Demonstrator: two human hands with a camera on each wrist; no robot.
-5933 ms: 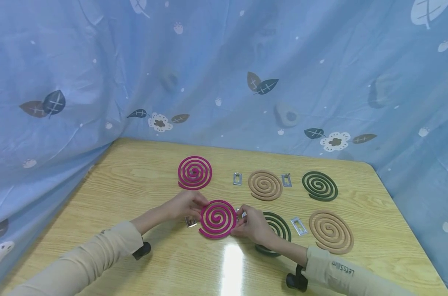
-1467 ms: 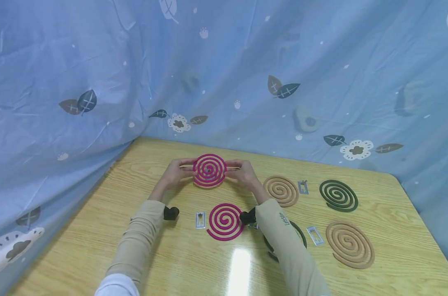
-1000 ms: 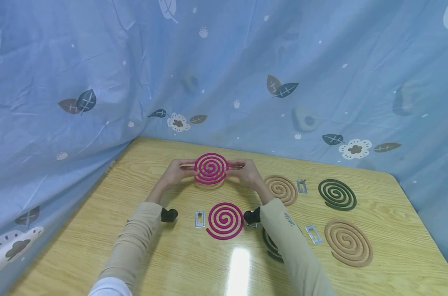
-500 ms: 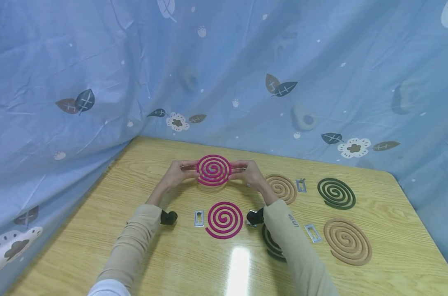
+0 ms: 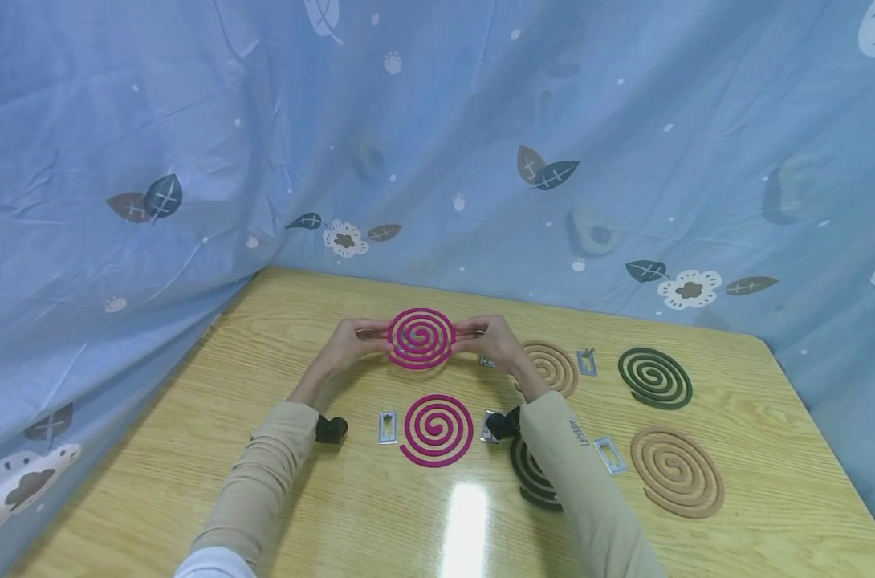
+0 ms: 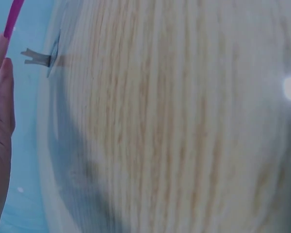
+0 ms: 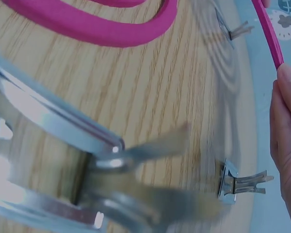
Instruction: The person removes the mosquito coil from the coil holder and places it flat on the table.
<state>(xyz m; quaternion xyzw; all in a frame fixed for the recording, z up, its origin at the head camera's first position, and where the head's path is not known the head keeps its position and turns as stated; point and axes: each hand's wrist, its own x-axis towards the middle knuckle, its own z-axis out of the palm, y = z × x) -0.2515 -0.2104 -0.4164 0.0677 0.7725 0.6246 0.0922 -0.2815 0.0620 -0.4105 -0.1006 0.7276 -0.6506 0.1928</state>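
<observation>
Both hands hold a magenta mosquito coil (image 5: 421,338) above the back of the table. My left hand (image 5: 345,343) pinches its left rim, my right hand (image 5: 497,341) its right rim. In the wrist views the coil appears edge-on, apart from the tabletop. Beneath it stands a metal coil stand (image 6: 39,57) with upright prongs, partly visible through the spiral. A second magenta coil (image 5: 436,429) lies nearer, between a left stand (image 5: 388,428) and a right stand (image 5: 489,426). The right wrist camera partly covers that right stand, whose prongs loom blurred in the right wrist view.
To the right lie two tan coils (image 5: 677,471) and two dark green coils (image 5: 654,377); my right sleeve (image 5: 578,474) partly hides one green coil. More metal stands (image 5: 587,362) sit among them. A blue patterned curtain (image 5: 437,144) hangs behind the wooden table (image 5: 322,514).
Earlier both hands held the nearer magenta coil; it now lies released on the table. They hold the back coil, raised, which has shifted slightly right and nearer over the last second.
</observation>
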